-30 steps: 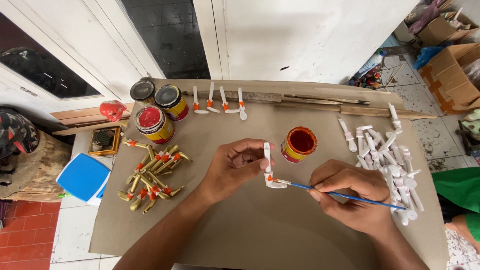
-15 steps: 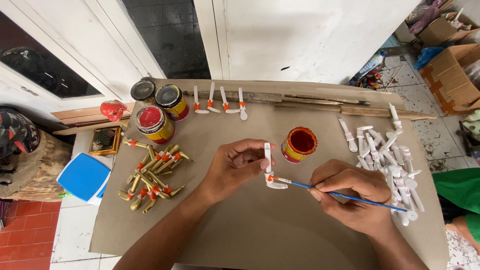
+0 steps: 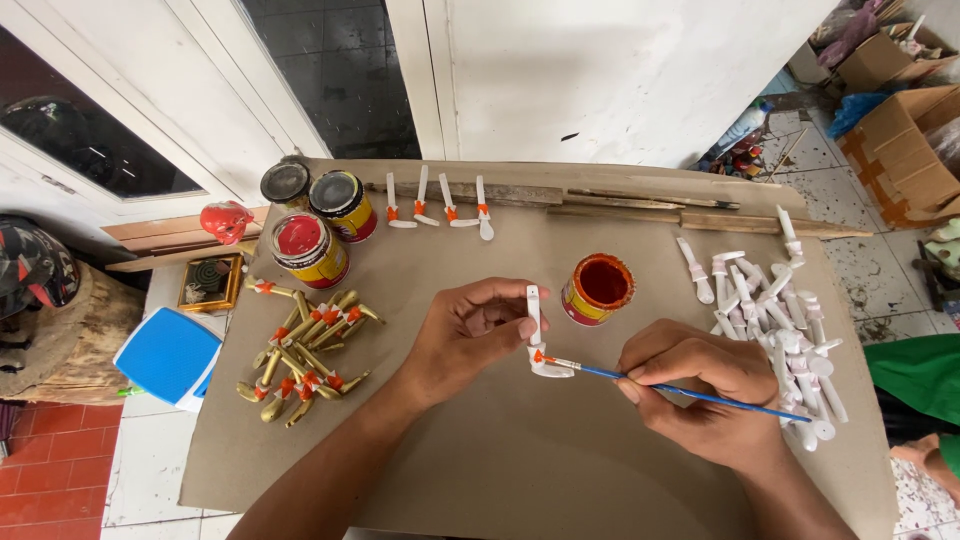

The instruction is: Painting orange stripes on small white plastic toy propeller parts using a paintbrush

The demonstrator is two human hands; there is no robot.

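White figurine piece [image 3: 537, 335], slim and upright with a curved foot, is pinched between the fingers of the left hand [image 3: 470, 335] over the middle of the bench [image 3: 520, 460]. The right hand [image 3: 700, 395] is closed around a thin blue-handled paintbrush [image 3: 680, 388], whose tip touches an orange band low on the piece. Just beyond the hands stands an open yellow tin [image 3: 596, 288] holding red-orange paint. Farther beyond the left hand sit three more round tins [image 3: 310, 247], one with a red lid. Beyond the right hand lies a heap of plain white pieces [image 3: 775, 320]; outside the left hand lies a pile of gold pieces [image 3: 305, 355] banded in orange. Brown cardboard covers the bench.
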